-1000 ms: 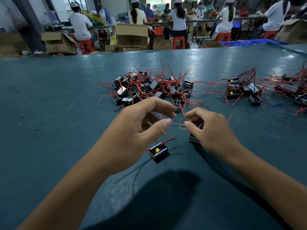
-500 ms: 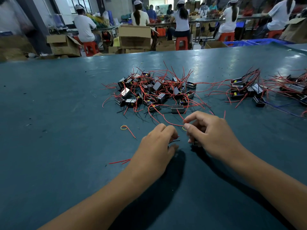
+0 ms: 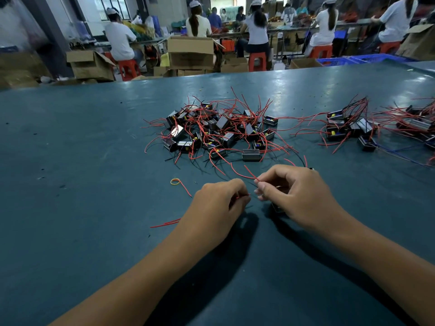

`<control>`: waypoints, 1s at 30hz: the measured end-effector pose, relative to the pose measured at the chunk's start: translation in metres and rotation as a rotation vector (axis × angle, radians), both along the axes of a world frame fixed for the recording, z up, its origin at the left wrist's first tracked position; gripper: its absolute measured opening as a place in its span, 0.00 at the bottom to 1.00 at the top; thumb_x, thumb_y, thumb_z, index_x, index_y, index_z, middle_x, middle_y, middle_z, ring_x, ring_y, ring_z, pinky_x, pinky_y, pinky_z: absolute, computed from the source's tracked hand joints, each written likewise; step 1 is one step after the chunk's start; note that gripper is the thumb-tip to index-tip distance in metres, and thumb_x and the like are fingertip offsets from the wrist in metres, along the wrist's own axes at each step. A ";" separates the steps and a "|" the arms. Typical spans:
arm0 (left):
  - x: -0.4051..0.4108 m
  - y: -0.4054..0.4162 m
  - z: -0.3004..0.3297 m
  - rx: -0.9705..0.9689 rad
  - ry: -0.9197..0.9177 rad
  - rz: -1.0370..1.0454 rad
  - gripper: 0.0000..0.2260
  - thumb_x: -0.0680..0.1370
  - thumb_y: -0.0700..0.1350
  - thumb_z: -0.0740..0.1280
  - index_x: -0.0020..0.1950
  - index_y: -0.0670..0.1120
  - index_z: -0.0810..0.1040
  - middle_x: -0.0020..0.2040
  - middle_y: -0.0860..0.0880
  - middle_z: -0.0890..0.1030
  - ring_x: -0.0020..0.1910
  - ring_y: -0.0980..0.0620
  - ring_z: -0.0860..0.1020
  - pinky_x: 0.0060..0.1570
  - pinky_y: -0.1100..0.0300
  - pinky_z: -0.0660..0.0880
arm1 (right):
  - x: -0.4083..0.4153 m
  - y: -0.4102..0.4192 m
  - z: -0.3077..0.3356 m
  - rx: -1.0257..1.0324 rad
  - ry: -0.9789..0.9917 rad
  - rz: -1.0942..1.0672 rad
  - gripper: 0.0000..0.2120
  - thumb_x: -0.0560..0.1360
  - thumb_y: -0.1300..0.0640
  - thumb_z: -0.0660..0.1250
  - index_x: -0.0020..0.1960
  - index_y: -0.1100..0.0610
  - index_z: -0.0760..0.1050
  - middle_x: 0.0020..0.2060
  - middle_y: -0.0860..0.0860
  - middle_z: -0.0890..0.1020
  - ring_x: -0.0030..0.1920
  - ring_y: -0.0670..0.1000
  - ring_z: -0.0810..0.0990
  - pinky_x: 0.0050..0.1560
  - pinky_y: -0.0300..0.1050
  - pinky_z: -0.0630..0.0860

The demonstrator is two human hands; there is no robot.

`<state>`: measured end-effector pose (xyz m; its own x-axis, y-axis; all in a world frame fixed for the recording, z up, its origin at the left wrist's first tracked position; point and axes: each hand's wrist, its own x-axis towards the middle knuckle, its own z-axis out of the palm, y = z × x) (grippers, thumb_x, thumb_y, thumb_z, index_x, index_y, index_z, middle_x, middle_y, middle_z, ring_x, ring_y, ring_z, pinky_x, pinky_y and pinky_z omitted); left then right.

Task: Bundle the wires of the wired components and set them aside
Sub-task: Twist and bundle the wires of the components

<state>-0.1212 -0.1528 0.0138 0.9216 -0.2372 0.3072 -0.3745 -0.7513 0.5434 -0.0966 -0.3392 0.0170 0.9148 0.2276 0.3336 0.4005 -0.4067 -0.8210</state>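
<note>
A pile of small black wired components (image 3: 221, 130) with tangled red wires lies mid-table. My left hand (image 3: 216, 208) has its fingers curled round red wires, whose ends stick out at its fingertips and behind the wrist. My right hand (image 3: 294, 196) pinches a red wire (image 3: 249, 174) between thumb and forefinger; a black component (image 3: 277, 209) is partly hidden under its palm. A yellow rubber band (image 3: 174, 181) lies on the table left of my hands. Whether the right hand also holds a band is hidden.
A second group of components (image 3: 348, 128) lies at the right, more at the far right edge (image 3: 421, 123). The green table (image 3: 82, 184) stretches left. Beyond its far edge stand cardboard boxes (image 3: 190, 52) and seated people working.
My left hand dropped onto the component that lay in front of me and took its red wires. The right hand stayed, still pinching. The view shifted slightly.
</note>
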 end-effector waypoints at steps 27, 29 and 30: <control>0.005 0.010 0.004 -0.113 0.060 0.002 0.08 0.81 0.48 0.66 0.42 0.50 0.78 0.37 0.55 0.84 0.36 0.57 0.80 0.41 0.52 0.78 | -0.007 0.011 -0.006 0.231 0.126 0.037 0.08 0.80 0.61 0.64 0.46 0.57 0.81 0.41 0.52 0.86 0.46 0.49 0.86 0.53 0.48 0.81; 0.005 0.010 0.004 -0.118 0.055 0.003 0.08 0.81 0.48 0.65 0.42 0.50 0.77 0.37 0.55 0.84 0.36 0.57 0.80 0.41 0.51 0.78 | -0.007 0.012 -0.008 0.201 0.121 0.028 0.07 0.80 0.61 0.65 0.46 0.56 0.81 0.40 0.51 0.86 0.46 0.48 0.86 0.52 0.48 0.81; 0.005 0.010 0.004 -0.122 0.057 0.003 0.08 0.81 0.48 0.65 0.43 0.50 0.77 0.37 0.55 0.84 0.36 0.57 0.81 0.41 0.51 0.78 | -0.007 0.012 -0.008 0.222 0.132 0.033 0.07 0.80 0.61 0.65 0.46 0.56 0.81 0.40 0.52 0.86 0.44 0.48 0.86 0.48 0.45 0.82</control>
<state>-0.1165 -0.1426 0.0175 0.9389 -0.1987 0.2810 -0.3386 -0.6796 0.6508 -0.1037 -0.3269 0.0086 0.9470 0.1929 0.2569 0.2941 -0.1992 -0.9348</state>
